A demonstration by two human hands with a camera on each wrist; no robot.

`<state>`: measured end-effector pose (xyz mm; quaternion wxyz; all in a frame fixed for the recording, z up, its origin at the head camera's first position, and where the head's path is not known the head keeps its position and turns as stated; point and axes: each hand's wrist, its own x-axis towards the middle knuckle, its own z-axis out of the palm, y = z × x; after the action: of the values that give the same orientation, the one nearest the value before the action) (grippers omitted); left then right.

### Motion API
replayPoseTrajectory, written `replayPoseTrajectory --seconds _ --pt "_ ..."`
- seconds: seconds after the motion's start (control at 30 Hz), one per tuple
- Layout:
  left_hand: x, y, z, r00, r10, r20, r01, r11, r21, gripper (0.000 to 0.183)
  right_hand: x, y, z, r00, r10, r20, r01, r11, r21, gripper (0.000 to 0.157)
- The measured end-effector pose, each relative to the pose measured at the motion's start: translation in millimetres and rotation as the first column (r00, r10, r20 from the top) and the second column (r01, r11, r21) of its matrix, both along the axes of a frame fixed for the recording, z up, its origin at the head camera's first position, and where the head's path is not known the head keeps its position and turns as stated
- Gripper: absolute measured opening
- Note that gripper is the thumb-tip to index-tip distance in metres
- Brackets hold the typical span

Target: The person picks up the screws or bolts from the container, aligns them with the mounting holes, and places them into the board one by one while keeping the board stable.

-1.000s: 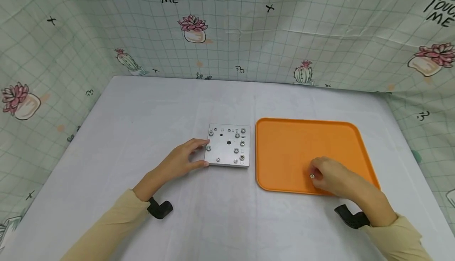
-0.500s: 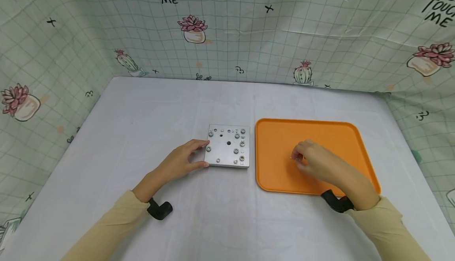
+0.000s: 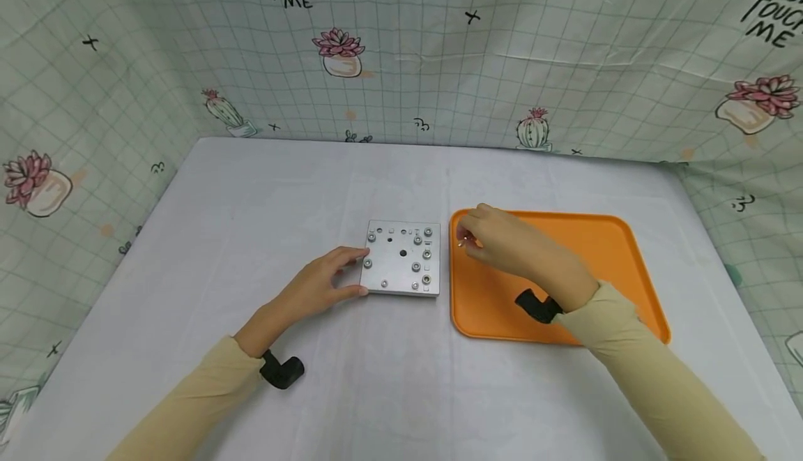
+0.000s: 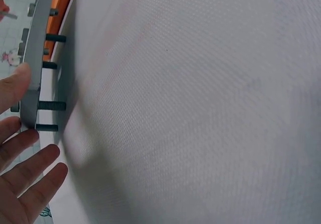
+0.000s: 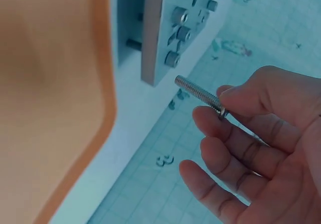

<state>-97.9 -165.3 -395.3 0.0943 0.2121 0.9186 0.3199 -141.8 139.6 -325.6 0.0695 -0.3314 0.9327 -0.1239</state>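
A silver metal plate (image 3: 399,273) lies left of the tray, with several socket-head screws seated in its top and some bare holes. My left hand (image 3: 316,281) holds the plate at its left side between thumb and fingers. Seen from the left wrist, threaded shanks (image 4: 52,105) stick out below the plate (image 4: 34,53), which stands raised off the cloth. My right hand (image 3: 505,239) pinches a threaded screw (image 5: 199,93) between thumb and index finger. That screw's shank points toward the plate, with a gap between them; its head is mostly hidden by the fingertips.
An orange tray (image 3: 596,259) lies on the white-covered table (image 3: 282,189), right of the plate, under my right forearm. Black wrist mounts (image 3: 282,370) sit at both wrists. A patterned curtain (image 3: 426,63) hangs behind the table and along both sides.
My right hand has moved left and away from me across the tray, carrying the screw to near the plate's upper right. My left hand and the plate stay in place.
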Motion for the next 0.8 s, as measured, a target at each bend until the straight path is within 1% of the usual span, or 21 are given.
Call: replayPoseTrajectory --seconds 0.07,0.17,0.33,0.43,0.57,0.63,0.8 --pt "-0.3 -0.5 -0.1 1.000 0.004 0.000 -0.004 1.000 -0.005 0.064 -4.8 -11.3 0.6 0.999 0.034 -0.008 -0.034 0.999 -0.011 0.008" --pt "-0.5 -0.9 -0.6 1.000 0.013 -0.003 -0.013 1.000 -0.007 0.063 -10.0 -27.1 0.0 0.998 0.059 -0.006 -0.059 0.998 -0.031 0.011" --pt "0.0 0.1 -2.4 1.000 0.011 0.007 -0.011 1.000 0.001 0.063 -15.2 -48.7 -3.1 0.998 0.056 0.015 -0.055 0.997 -0.059 0.011" --pt "1.5 1.1 -2.1 1.000 0.016 0.018 -0.016 1.000 0.001 0.063 -18.2 -60.3 -6.4 0.996 0.057 0.065 -0.052 0.996 -0.078 0.012" --pt "2.8 0.5 -1.0 1.000 0.016 0.014 -0.016 1.000 -0.003 0.063 -23.9 -75.1 -13.2 0.987 0.060 0.152 -0.044 0.994 -0.103 0.015" --pt "2.5 0.1 -0.8 1.000 0.011 0.006 -0.011 1.000 -0.001 0.063 -27.2 -80.8 -17.4 0.984 0.062 0.169 -0.044 0.993 -0.110 0.016" --pt "1.1 0.7 0.3 1.000 -0.009 -0.018 0.009 1.000 0.003 0.063 -34.9 -88.9 -26.1 0.984 0.064 0.169 -0.045 0.993 -0.111 0.016"
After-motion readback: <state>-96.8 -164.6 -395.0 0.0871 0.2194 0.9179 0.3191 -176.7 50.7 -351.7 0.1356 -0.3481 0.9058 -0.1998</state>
